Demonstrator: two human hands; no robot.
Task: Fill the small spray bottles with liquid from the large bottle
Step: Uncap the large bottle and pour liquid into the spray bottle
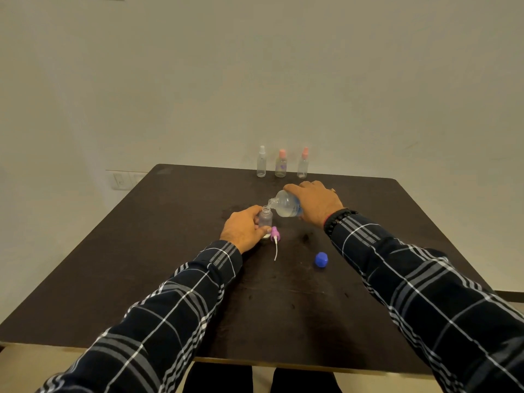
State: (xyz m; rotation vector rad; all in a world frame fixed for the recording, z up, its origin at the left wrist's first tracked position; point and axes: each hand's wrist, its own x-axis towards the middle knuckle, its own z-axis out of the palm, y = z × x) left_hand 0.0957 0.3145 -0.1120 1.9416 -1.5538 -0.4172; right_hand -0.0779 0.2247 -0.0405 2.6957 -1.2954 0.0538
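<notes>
My left hand (243, 228) grips a small clear spray bottle (266, 219) that stands upright and uncapped on the dark table (141, 265). My right hand (316, 202) grips the large clear bottle (285, 204), tilted on its side with its open neck over the small bottle's mouth. A purple spray head (274, 235) with its white tube lies on the table just right of the small bottle. The large bottle's blue cap (321, 259) lies nearer to me on the right.
Three more small spray bottles stand in a row at the table's far edge: one with a white top (261, 163), two with pink tops (280, 164) (303, 164). A pale wall rises behind the table.
</notes>
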